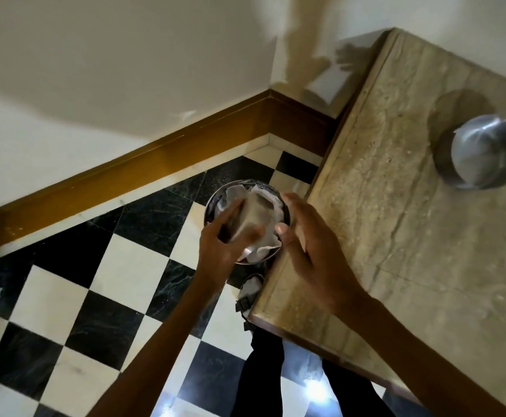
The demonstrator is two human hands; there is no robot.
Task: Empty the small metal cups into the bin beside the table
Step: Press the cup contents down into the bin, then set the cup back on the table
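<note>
Head view, near to far: left hand, fingers curled round a small metal cup, blurred, held over the bin's mouth; cup tipped on its side, long axis running roughly from lower left to upper right, though which end is the mouth cannot be told; right hand, fingers loosely spread and holding nothing, thumb just beside the cup, palm over the table edge; bin, round, metal-rimmed, on the chequered floor touching the table's side, white paper scraps inside; stone table; second metal cup upright on it, well apart from both hands.
</note>
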